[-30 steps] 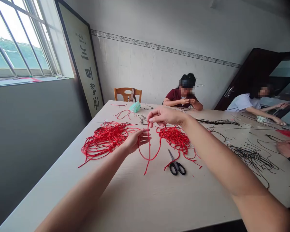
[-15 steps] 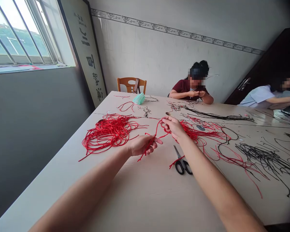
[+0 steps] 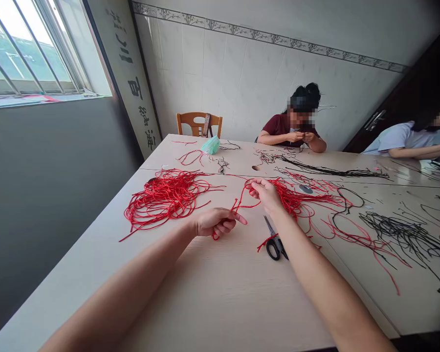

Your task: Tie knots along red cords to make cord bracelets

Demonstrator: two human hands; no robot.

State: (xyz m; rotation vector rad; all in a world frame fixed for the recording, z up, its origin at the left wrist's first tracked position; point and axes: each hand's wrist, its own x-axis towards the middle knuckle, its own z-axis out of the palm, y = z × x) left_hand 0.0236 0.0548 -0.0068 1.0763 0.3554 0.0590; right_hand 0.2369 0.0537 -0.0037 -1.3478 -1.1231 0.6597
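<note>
A braided red cord [image 3: 242, 196] runs between my two hands above the table. My left hand [image 3: 217, 222] is closed round one part of it, with the forefinger pointing right and a small red loop showing below the fingers. Higher and to the right, my right hand [image 3: 264, 192] pinches another part of the cord between thumb and fingertips. Black-handled scissors [image 3: 273, 247] lie on the table below my right hand, partly covered by the forearm. A short piece of red cord [image 3: 266, 242] lies across their blades.
A loose pile of red cords [image 3: 166, 200] lies left of my hands, and another red bundle [image 3: 289, 198] lies behind my right hand. Black cords [image 3: 407, 232] spread at the right. A pale green bag [image 3: 210, 145] stands farther back. Across the table, a person in maroon [image 3: 280, 128] handles thin cord.
My left hand has turned over and its fingers have curled in round the cord. The cord's tail that hung below it now shows only as a small loop. My right hand keeps its pinch.
</note>
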